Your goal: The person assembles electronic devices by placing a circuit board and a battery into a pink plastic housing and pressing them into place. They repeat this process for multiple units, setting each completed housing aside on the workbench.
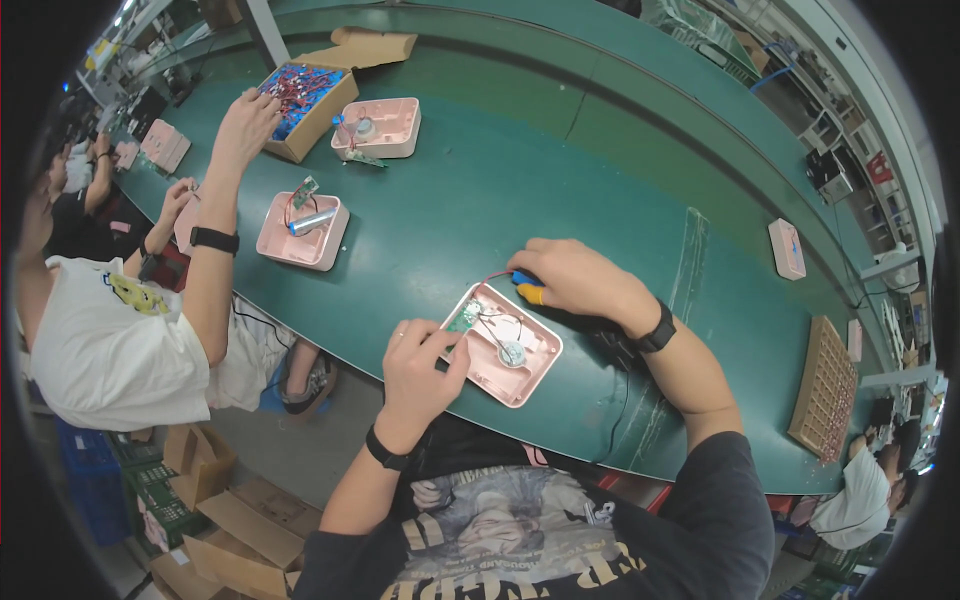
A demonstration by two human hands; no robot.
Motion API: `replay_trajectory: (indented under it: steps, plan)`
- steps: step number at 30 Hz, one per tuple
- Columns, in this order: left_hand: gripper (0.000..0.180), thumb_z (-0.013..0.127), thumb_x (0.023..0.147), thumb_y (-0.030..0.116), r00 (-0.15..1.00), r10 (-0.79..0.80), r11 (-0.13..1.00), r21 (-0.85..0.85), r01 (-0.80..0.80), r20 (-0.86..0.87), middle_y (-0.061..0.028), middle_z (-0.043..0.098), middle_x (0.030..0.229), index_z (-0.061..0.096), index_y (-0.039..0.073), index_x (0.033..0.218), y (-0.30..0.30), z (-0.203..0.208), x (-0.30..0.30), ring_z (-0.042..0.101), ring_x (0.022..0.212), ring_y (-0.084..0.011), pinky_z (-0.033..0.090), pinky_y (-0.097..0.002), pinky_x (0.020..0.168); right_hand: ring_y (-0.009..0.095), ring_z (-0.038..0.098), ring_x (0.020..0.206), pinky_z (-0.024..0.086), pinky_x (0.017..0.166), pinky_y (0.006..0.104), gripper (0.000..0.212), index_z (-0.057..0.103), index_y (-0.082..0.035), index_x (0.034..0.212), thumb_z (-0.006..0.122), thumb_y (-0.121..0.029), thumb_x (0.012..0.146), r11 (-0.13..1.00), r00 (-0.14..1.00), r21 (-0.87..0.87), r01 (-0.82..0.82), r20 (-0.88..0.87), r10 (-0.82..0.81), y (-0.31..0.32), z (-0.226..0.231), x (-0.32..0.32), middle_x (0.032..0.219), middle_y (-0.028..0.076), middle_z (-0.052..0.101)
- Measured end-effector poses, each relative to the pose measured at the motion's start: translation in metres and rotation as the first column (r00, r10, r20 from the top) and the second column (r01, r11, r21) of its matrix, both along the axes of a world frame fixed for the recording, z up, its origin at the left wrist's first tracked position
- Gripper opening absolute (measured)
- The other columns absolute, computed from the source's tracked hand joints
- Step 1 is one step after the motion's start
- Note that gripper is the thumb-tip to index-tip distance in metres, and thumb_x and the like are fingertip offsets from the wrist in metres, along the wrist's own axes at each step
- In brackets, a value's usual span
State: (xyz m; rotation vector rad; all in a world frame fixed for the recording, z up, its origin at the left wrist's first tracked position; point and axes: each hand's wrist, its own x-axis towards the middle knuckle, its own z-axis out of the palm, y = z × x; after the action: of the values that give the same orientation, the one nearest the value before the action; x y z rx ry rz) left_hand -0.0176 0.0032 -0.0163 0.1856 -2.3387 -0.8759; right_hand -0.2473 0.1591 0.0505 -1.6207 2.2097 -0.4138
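A pink plastic housing (pixel 537 358) lies on the bench in front of me, hollow side up. Inside it are a small green circuit board (pixel 466 317), thin wires and a round silvery part (pixel 511 353). My left hand (pixel 425 370) grips the housing's left side, its curled fingers beside the board. Just past the far edge, my right hand (pixel 580 275) is closed around a blue battery (pixel 520 278), mostly hidden by the fingers. A red wire (pixel 494 276) runs from the battery toward the board. Something yellow (pixel 530 294), perhaps a fingertip cover, shows at the right hand's thumb.
Two more pink housings (pixel 268 240) (pixel 405 122) with wired parts stand to the left. Beyond, a co-worker's hand (pixel 250 118) reaches into a cardboard box (pixel 345 95) of blue batteries. A small pink case (pixel 787 249) and a brown compartment tray (pixel 822 385) lie at right.
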Motion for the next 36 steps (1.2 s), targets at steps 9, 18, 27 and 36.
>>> replay_trajectory:
  steps: [9,18,27,36]
  plan:
    - [0.009,0.081,0.081,0.005,0.998,0.045,0.998,-0.032,-0.046,-0.031,-0.0094,0.062,0.085,0.073,0.004,0.086,0.000,-0.006,-0.001,0.061,0.080,-0.0297,0.048,-0.0414,0.075,0.040,0.070,0.090,0.056,0.078,0.0474,0.029,0.073,-0.005,0.118,0.070,-0.018,0.092,0.994,0.971,-0.109,-0.022,0.233,0.047,-0.001,0.016,0.015,0.098,0.019,0.073]
    - [0.008,0.080,0.082,0.005,0.998,0.053,0.998,-0.038,-0.054,-0.036,-0.0103,0.062,0.086,0.073,0.003,0.085,-0.003,-0.005,-0.002,0.061,0.080,-0.0306,0.048,-0.0418,0.073,0.039,0.072,0.085,0.056,0.073,0.0491,0.021,0.076,-0.003,0.102,0.072,-0.015,0.086,0.994,0.995,0.066,-0.091,-0.032,0.093,0.000,0.027,0.047,0.096,0.016,0.074]
    - [0.011,0.080,0.076,0.006,0.994,0.074,0.997,-0.024,-0.076,-0.080,-0.0108,0.064,0.086,0.072,0.005,0.083,-0.005,-0.009,-0.004,0.064,0.083,-0.0325,0.051,-0.0431,0.076,0.040,0.069,0.082,0.055,0.071,0.0489,0.015,0.073,-0.003,0.096,0.073,-0.010,0.083,0.978,0.987,-0.136,-0.157,0.022,0.161,-0.007,0.014,0.057,0.093,0.015,0.071]
    - [0.008,0.079,0.082,0.009,0.993,0.080,0.997,0.026,-0.078,-0.089,-0.0089,0.063,0.089,0.072,0.005,0.084,-0.001,-0.012,0.000,0.063,0.082,-0.0294,0.050,-0.0406,0.079,0.040,0.070,0.078,0.054,0.069,0.0480,0.013,0.075,-0.006,0.091,0.075,-0.007,0.078,0.996,0.998,-0.075,-0.048,0.038,0.051,-0.015,0.005,0.059,0.083,0.016,0.072]
